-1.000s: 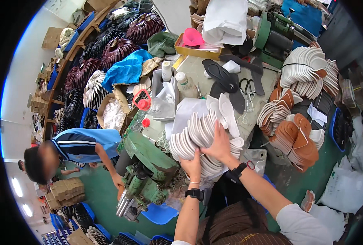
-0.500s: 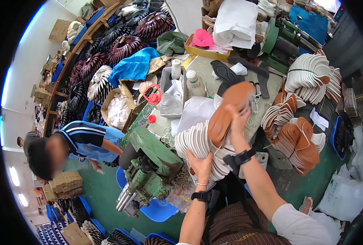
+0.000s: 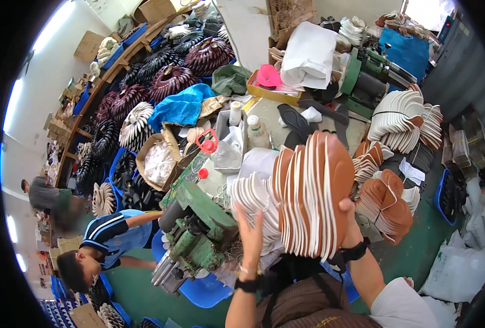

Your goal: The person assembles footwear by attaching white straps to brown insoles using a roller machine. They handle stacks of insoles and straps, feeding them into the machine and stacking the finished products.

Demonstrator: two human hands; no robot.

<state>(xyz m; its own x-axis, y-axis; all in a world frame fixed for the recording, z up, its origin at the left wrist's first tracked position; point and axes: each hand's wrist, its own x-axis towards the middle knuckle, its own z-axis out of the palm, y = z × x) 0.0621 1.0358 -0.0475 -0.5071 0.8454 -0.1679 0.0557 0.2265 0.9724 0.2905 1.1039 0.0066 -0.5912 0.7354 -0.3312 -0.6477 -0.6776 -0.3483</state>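
A thick bundle of insoles (image 3: 311, 197), brown on one face and white on the other, stands on edge before me. My right hand (image 3: 352, 223) grips its right end, the thumb against the outer brown face and the other fingers hidden behind. My left hand (image 3: 249, 238) is open beside the white insoles (image 3: 250, 194) at the bundle's left, thumb and fingers apart; whether it touches them I cannot tell. White sheets (image 3: 260, 162) lie just behind the bundle.
At my left stands a green machine (image 3: 201, 218) above a blue basin (image 3: 207, 292). Tied insole stacks (image 3: 387, 202) lie at the right. Bottles (image 3: 258, 134) and black soles (image 3: 295, 123) are on the table. A person (image 3: 103, 240) bends at the far left.
The brown insoles, earlier raised in my right hand, now form a broad bundle lower down. My right hand has moved down and right; my left has come off the white insoles' front and opened.
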